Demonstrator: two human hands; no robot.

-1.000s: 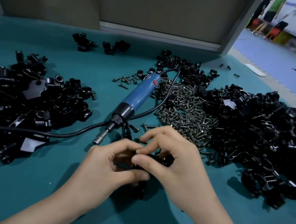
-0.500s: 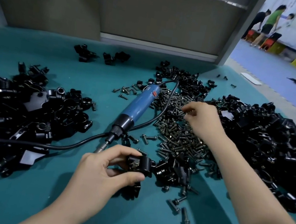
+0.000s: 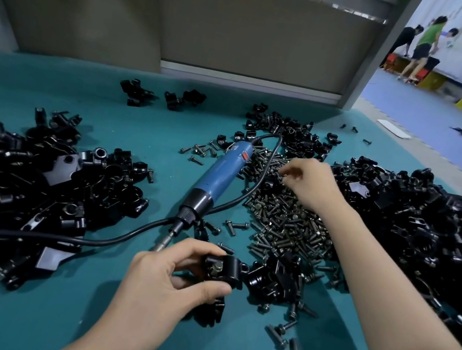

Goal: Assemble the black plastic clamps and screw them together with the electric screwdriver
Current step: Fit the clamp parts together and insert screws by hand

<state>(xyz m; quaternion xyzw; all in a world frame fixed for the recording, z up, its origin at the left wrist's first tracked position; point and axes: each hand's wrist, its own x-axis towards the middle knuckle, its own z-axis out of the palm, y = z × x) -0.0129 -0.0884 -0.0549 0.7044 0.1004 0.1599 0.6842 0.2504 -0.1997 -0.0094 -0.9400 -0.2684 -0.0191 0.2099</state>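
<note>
Fetching a screw for the clamp (image 3: 222,270)
Left hand (image 3: 164,282) grips it by the electric screwdriver (image 3: 217,175) bit; right hand (image 3: 310,181) curls into the screw pile (image 3: 288,223), catch unclear; a loose pinch may drop one

A black plastic clamp (image 3: 232,269), a bolt (image 3: 215,269) seated in its face, was gripped in the left hand (image 3: 164,282). The blue electric screwdriver (image 3: 217,178) was laid diagonally just beyond it, bit pointed toward it, beside a heap of screws (image 3: 285,223).
</note>
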